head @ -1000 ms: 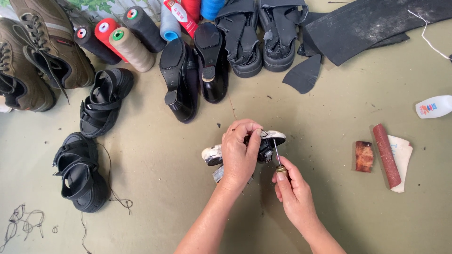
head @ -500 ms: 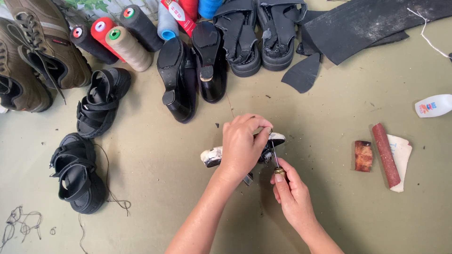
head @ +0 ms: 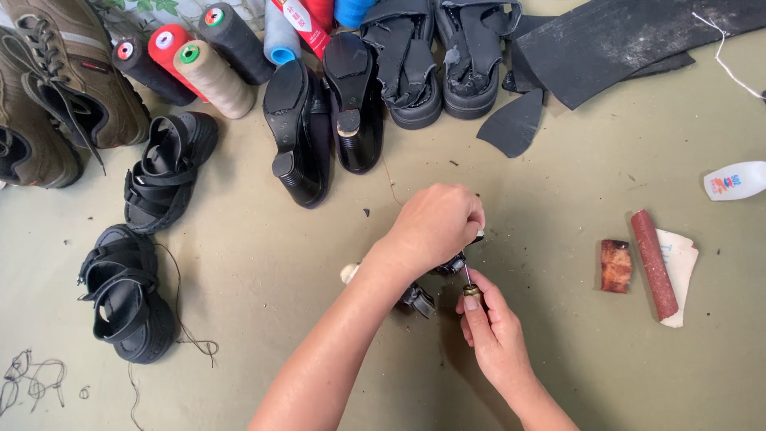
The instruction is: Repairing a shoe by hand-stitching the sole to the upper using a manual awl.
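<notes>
The dull green floor [head: 558, 199] carries black sandals [head: 163, 172], thread cones [head: 211, 76] and rubber sheets [head: 622, 40].

On a green floor [head: 558, 367], the left hand [head: 435, 227] grips a small black sandal [head: 421, 297] while the right hand [head: 493, 335] holds an awl [head: 471, 286] against it, black sandals [head: 144, 239] and thread spools [head: 211, 72] nearby.

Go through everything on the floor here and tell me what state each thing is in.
Left hand: gripping a small black sandal, mostly hidden.
Right hand: holding a brass-collared awl, tip at the sandal.
Black heeled shoes: tipped over, soles showing.
Thread cones: lying down.
Sandpaper roll: rolled up.
</notes>
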